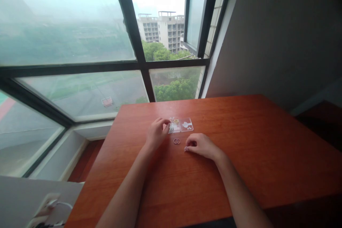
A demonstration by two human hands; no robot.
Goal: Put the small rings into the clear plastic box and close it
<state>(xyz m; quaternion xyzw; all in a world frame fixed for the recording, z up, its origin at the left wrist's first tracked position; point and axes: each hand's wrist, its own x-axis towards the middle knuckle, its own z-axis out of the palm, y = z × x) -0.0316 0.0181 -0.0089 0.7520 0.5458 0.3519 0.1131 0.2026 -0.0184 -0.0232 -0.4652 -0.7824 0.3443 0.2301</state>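
A small clear plastic box lies opened out on the table, with tiny gold and silvery pieces in its left half. Its clear lid, marked with a white print, is laid back to the right. My left hand is at the box's left edge, thumb and forefinger closed over the compartments; whatever they pinch is hidden. Two pale pinkish rings lie side by side, overlapping or touching, between my hands. Right of them, my right hand is curled over the tabletop, a small pale lilac thing at its fingertips.
The reddish-brown wooden table extends widely to the right. Behind it stand dark-framed windows, one pane swung outward. A grey wall rises at the right. A power strip with a white plug is at the lower left.
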